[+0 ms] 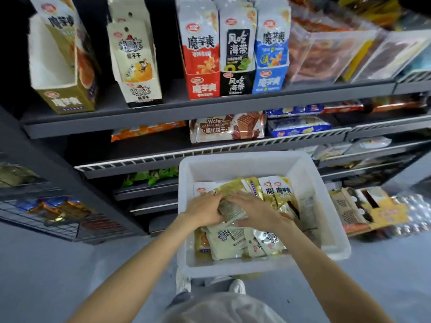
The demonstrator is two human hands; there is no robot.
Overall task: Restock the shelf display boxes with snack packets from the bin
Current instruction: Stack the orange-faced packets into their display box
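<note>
Gold packet [229, 207] between both hands' fingers [235, 198]

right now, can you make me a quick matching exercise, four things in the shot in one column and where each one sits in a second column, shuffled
Things
1. olive display box
2. white bin
3. wafer biscuit pack
4. red display box

Places
A. second shelf down, below the red, black and blue boxes
B. top shelf, far left, looks empty
C. low in front of the shelves, both hands inside it
D. top shelf, just left of the black box

Pairs: 1-B, 2-C, 3-A, 4-D
</note>
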